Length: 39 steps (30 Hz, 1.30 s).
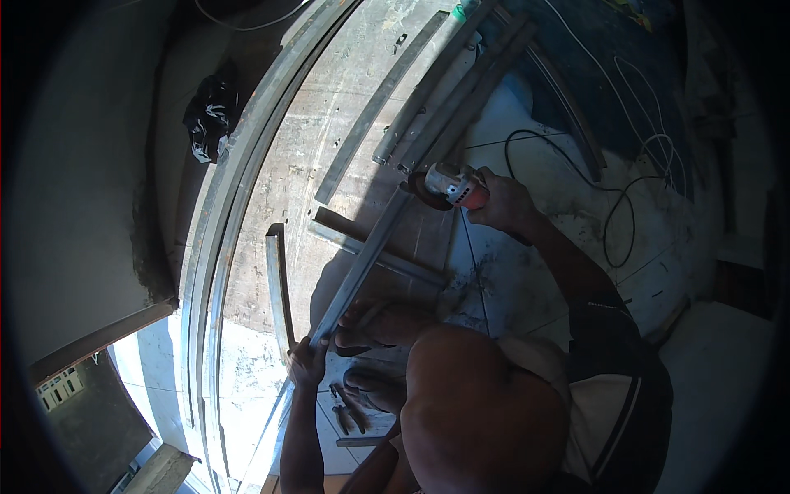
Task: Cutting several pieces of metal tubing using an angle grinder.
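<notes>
My right hand (500, 202) grips a small angle grinder (461, 189) with a red and silver body. Its dark disc (426, 194) sits right at the far end of a long grey metal bar (362, 267); whether the two touch, I cannot tell. Lower down, the bar's near part is in my left hand (307, 362), fingers closed round it. The bar slants across a shorter metal piece (378, 257) lying on a worn wooden board (337, 123). Another short length of metal (281, 288) lies left of the bar. My bare foot (374, 323) is close beside the bar.
Long bent-looking metal bars (247, 165) run along the left. Several cut bars (444, 90) lie beyond the grinder. Pliers (352, 412) rest by my feet. A black cable (568, 148) winds across the tiles at right. A black plastic bag (211, 115) lies far left.
</notes>
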Motion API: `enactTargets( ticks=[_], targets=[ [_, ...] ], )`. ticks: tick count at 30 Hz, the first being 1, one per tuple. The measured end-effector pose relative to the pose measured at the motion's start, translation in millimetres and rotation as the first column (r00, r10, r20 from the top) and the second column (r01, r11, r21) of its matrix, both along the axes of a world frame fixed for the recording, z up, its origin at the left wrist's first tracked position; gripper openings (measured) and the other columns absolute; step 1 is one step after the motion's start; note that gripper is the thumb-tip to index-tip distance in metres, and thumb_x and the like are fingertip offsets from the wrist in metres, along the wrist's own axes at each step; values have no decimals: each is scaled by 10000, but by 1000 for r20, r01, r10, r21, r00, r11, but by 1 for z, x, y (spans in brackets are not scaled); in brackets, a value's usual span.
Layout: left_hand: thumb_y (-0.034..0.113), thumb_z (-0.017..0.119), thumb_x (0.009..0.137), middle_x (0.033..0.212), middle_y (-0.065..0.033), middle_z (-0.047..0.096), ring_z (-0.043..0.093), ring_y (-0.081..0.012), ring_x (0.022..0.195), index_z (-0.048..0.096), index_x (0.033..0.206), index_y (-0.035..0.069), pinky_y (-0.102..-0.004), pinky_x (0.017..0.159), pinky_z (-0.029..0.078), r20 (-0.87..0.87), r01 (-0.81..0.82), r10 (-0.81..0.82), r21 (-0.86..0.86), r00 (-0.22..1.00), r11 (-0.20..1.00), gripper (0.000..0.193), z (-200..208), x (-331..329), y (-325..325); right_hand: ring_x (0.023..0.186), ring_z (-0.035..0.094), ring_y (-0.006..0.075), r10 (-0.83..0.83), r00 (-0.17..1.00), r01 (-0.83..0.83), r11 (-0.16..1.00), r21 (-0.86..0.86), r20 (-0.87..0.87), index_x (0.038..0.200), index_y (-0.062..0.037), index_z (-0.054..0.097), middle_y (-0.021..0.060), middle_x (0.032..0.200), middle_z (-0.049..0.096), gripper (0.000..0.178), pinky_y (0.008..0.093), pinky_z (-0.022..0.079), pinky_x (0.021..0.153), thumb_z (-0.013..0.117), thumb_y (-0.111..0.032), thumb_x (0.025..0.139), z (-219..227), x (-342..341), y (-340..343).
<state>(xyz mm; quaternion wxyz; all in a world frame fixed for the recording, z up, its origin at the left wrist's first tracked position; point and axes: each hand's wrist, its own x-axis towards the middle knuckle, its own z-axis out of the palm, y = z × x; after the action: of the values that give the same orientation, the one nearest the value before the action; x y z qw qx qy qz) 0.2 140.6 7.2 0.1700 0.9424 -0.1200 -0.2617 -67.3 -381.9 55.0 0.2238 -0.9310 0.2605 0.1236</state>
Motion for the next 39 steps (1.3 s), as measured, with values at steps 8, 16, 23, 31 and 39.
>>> enactTargets(
  ticks=[8, 16, 23, 31, 39],
  targets=[
    [545, 695, 865, 609, -189, 610, 649, -394, 609, 625, 752, 28, -503, 565, 479, 48, 25, -24, -14, 999, 1000, 533, -6, -3, 3, 905, 705, 382, 38, 999, -38, 999, -5, -20, 1192, -47, 527, 202, 972, 703, 726, 472, 567, 809, 826, -366, 613, -3, 18, -2],
    [518, 713, 858, 602, -173, 618, 647, -389, 594, 610, 733, 35, -500, 560, 480, 78, 19, -16, -38, 997, 999, 509, -8, -3, 4, 918, 706, 372, 37, 998, -38, 999, -11, -57, 1186, -45, 533, 198, 991, 704, 716, 461, 565, 825, 818, -364, 612, 4, 9, -7],
    [517, 706, 865, 617, -182, 620, 649, -393, 609, 605, 732, 27, -502, 573, 477, -6, 10, -10, 16, 1000, 1000, 517, 0, -2, 0, 937, 698, 378, -77, 997, 78, 996, 35, -29, 1174, -50, 528, 193, 996, 697, 687, 474, 554, 838, 801, -363, 627, -1, -18, -5],
    [507, 642, 930, 553, -181, 521, 581, -379, 534, 576, 727, 18, -493, 524, 402, 60, 43, -40, -65, 997, 997, 534, 3, -2, -4, 949, 690, 381, -14, 1000, 14, 999, 49, 6, 1199, -56, 530, 192, 1004, 694, 705, 465, 548, 847, 836, -329, 625, -4, 2, -1],
    [512, 690, 885, 603, -171, 604, 635, -387, 590, 594, 738, 29, -493, 555, 458, 28, 11, -11, -30, 1000, 999, 514, 3, -1, -4, 898, 701, 371, 69, 998, -69, 997, -42, -4, 1155, -67, 535, 181, 981, 699, 682, 461, 558, 797, 846, -341, 613, 1, 20, -4]
  ],
)
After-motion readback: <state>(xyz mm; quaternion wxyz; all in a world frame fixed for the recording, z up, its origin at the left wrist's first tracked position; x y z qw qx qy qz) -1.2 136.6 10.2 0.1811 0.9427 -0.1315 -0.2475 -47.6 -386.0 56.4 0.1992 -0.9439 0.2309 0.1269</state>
